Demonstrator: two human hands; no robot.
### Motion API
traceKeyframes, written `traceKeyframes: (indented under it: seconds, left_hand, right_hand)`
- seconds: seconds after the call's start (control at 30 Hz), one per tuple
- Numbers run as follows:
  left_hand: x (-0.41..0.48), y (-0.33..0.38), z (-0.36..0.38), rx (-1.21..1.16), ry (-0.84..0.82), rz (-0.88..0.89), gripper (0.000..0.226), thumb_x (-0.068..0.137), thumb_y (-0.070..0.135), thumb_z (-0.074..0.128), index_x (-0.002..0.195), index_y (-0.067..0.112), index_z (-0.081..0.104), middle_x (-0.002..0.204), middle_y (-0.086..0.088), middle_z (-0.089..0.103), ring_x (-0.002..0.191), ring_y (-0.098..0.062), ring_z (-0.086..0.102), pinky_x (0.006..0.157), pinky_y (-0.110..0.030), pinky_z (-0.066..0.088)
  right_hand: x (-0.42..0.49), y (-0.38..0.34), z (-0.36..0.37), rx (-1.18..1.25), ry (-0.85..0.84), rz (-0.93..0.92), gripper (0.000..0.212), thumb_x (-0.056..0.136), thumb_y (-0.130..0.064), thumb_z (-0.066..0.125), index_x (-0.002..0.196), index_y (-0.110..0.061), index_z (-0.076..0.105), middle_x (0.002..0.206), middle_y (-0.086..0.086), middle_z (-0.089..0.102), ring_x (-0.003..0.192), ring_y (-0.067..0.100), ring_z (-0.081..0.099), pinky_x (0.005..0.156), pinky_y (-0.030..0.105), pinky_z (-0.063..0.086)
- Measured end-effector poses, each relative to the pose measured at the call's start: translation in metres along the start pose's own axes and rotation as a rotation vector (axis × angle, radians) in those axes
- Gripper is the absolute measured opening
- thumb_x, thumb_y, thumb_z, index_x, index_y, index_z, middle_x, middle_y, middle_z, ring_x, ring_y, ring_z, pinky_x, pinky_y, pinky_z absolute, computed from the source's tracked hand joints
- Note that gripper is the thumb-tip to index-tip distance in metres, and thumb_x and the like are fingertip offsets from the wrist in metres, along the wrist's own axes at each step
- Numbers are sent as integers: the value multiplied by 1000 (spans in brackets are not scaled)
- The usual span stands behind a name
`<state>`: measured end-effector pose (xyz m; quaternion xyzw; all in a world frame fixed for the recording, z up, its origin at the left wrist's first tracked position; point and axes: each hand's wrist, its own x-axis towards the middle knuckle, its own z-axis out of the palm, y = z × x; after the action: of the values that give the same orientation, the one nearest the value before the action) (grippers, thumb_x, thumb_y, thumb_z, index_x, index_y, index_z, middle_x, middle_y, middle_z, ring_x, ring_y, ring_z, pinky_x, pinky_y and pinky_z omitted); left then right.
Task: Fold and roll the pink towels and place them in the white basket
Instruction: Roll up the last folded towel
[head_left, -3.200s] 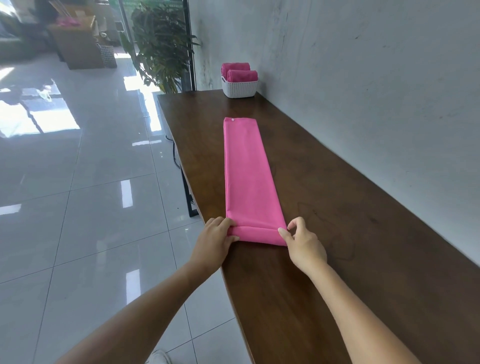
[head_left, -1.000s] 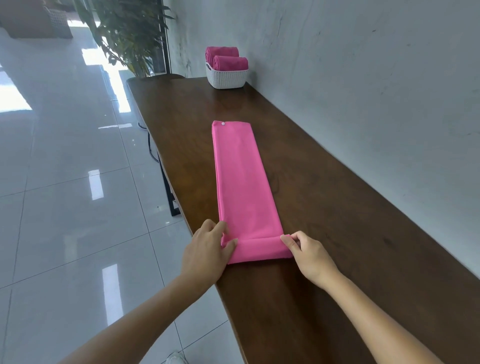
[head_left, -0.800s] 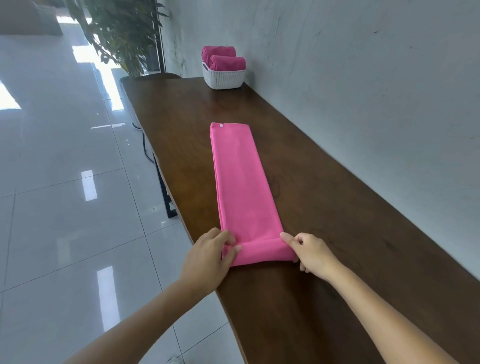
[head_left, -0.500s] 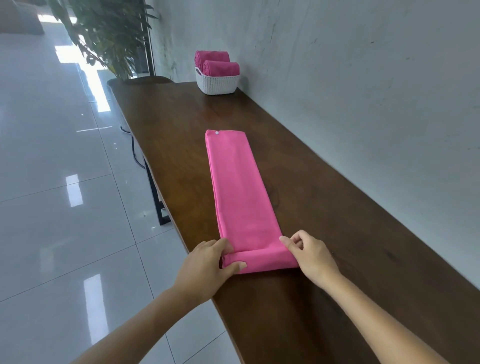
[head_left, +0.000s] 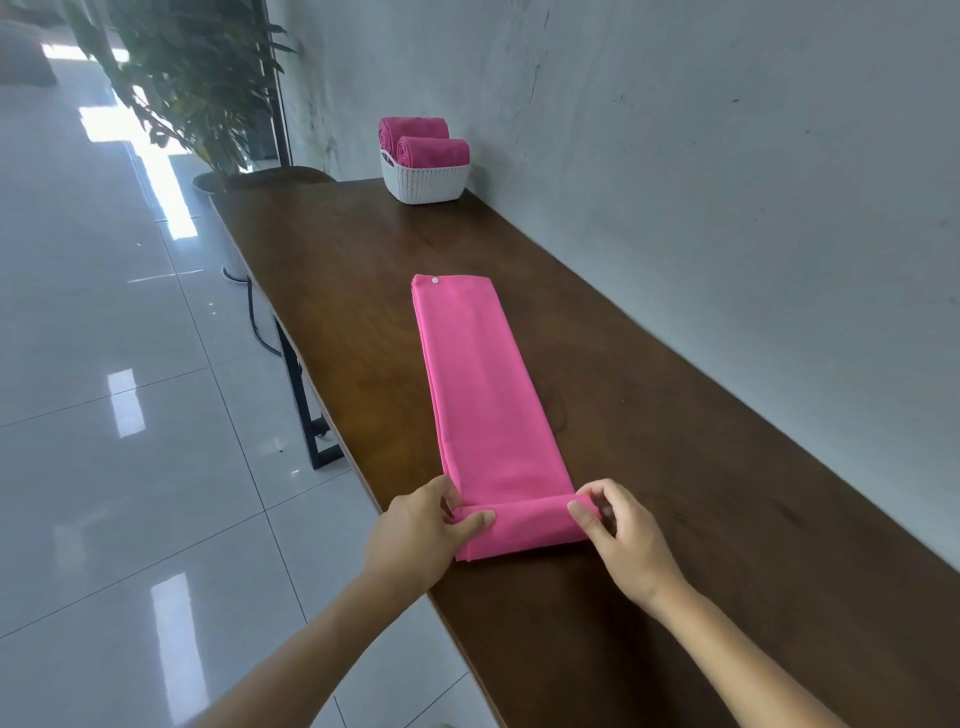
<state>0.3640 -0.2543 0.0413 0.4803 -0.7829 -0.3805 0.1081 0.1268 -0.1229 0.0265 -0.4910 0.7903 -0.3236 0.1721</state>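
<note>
towel (head_left: 485, 395) near end rolled; left hand (head_left: 415, 535), right hand (head_left: 621, 535) pinch roll ends.

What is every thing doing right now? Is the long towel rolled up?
long towel: folded in a strip, only its near end rolled.
left hand: pinches the roll's left end.
right hand: pinches the roll's right end.
white basket: upright, holds two rolled towels.
</note>
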Motion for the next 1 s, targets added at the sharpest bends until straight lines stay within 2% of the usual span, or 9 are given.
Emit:
traceKeyframes:
  seconds: [0.1,0.2,0.3,0.4,0.53,0.63,0.7,0.8,1.0]
  left_hand:
    - [4,2,-3,-18,-6,-16,39,86,67,63,90,30,51,86,14,64,75,-5,63,63,-24,57]
    - [6,3,2,8,104,5,34,89,62,64,93,30,53,92,13,61,78,-5,60,67,-24,56]
    - [6,3,8,-7,234,124,21,94,51,63,101,33,54,105,16,49,89,-5,55,73,-15,47]
    - [5,1,8,33,227,275,8,99,41,58,100,33,56,101,19,50,93,-4,52,77,-14,42]
    - [1,-11,10,121,141,356,34,94,59,58,121,39,52,121,24,46,108,0,42,87,-11,40]
    - [1,-16,10,175,85,390,52,92,59,61,137,39,44,134,22,41,118,1,35,96,-10,34]
    - [2,-17,7,179,80,407,50,95,55,58,140,37,43,137,20,43,121,1,35,99,-9,30]
    - [8,-16,0,136,82,390,42,98,53,54,136,35,49,131,19,51,119,0,45,99,-11,35]
    - [17,-15,-14,69,17,287,33,97,46,60,126,31,56,108,21,54,94,-1,51,76,-10,39]
  right_hand:
    - [8,-4,2,-12,-17,46,46,87,-79,44,96,-36,58,103,-17,60,96,1,58,82,29,52]
    - [20,-12,3,-61,-77,125,52,84,-80,40,95,-32,58,104,-14,60,96,3,57,74,25,48]
    - [31,-19,2,-89,-126,187,57,84,-81,39,92,-28,58,100,-11,62,90,5,58,68,25,45]
    - [40,-21,1,-107,-156,231,55,88,-77,41,90,-25,57,93,-8,64,85,9,60,67,29,46]
    - [47,-24,4,-187,-163,258,56,91,-77,37,94,-25,55,91,-8,63,81,9,60,62,29,46]
    - [50,-27,6,-242,-145,287,54,93,-76,34,99,-24,50,91,-8,61,78,10,60,57,27,44]
    - [49,-28,7,-336,-88,212,48,96,-70,32,101,-25,47,91,-10,59,76,7,59,54,24,45]
    - [45,-28,11,-385,14,6,37,102,-57,26,101,-27,48,94,-11,56,73,5,58,56,17,48]
    - [30,-23,10,-288,-19,-102,44,99,-63,21,110,-34,52,106,-17,57,86,-2,59,60,11,42]
